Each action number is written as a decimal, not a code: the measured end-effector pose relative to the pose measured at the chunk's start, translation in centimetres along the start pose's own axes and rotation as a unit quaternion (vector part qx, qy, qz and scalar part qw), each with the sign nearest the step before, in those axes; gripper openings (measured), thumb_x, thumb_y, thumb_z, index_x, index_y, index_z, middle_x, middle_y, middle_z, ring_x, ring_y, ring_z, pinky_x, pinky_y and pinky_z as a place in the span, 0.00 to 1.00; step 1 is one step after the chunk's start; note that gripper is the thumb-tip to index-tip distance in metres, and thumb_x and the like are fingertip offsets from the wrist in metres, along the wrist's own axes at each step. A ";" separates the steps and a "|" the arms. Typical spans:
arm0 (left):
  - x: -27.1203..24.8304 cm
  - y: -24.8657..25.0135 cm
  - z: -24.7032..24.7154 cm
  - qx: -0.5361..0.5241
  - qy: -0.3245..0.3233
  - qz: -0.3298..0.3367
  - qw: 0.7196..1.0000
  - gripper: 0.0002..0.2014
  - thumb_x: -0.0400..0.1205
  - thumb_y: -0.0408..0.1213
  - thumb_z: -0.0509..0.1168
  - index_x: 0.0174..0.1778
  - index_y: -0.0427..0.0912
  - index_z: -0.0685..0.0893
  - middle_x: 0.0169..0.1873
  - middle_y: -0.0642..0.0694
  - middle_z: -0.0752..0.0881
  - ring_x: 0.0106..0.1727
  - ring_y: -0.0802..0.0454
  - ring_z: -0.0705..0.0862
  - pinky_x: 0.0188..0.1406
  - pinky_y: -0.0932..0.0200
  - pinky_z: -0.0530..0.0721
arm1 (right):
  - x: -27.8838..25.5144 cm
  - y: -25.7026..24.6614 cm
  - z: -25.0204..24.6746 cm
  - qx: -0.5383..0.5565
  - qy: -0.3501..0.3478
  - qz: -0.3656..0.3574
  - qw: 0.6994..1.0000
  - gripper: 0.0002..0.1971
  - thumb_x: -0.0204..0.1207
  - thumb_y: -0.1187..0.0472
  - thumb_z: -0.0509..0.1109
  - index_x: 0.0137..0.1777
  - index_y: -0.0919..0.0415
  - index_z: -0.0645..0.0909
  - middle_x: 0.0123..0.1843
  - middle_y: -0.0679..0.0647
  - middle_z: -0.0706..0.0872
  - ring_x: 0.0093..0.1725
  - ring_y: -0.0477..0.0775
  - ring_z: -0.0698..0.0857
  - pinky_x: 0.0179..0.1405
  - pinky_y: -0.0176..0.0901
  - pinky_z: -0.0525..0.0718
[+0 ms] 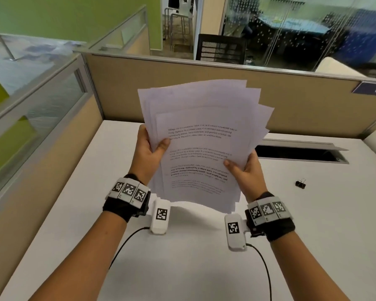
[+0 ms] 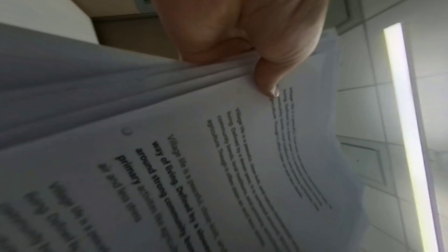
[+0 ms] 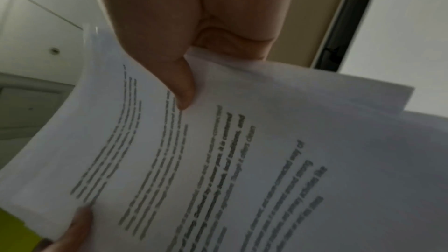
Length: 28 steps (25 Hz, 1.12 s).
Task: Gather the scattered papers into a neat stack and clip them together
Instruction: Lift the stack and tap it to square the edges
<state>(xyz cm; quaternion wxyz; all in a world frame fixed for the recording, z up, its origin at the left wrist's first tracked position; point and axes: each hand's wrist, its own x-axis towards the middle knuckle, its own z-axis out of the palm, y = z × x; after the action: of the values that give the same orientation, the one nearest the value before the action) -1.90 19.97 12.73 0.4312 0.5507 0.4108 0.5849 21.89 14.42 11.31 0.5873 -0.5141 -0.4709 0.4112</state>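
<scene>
Both hands up: left hand [image 1: 149,148] and right hand [image 1: 244,170] pinch uneven sheaf of white printed papers [image 1: 200,144], thumbs on front sheet, above white desk [image 1: 182,257]. Small black binder clip [image 1: 300,184] lies well right, untouched.

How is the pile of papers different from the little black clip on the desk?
The papers are white with printed text; the binder clip is black. The papers are big and fanned unevenly; the binder clip is tiny. The papers are held up off the desk, pinched by the left hand and right hand; the binder clip lies on the desk to the right, untouched. Both belong to the same tidying job.
</scene>
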 end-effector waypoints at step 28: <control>-3.3 -8.2 -4.4 0.115 -0.099 -0.230 0.961 0.20 0.74 0.31 0.72 0.62 0.33 0.81 0.55 0.39 0.86 0.54 0.48 0.84 0.57 0.54 0.82 | 0.4 3.7 0.8 -0.031 0.022 0.090 0.995 0.09 0.68 0.64 0.77 0.47 0.58 0.84 0.46 0.54 0.89 0.46 0.56 0.87 0.45 0.46 0.88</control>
<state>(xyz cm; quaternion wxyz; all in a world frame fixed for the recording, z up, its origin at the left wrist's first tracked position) -5.76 19.13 3.71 0.5265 0.5420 0.5464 0.3613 21.19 15.44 7.74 0.5417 -0.5811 -0.4220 0.4367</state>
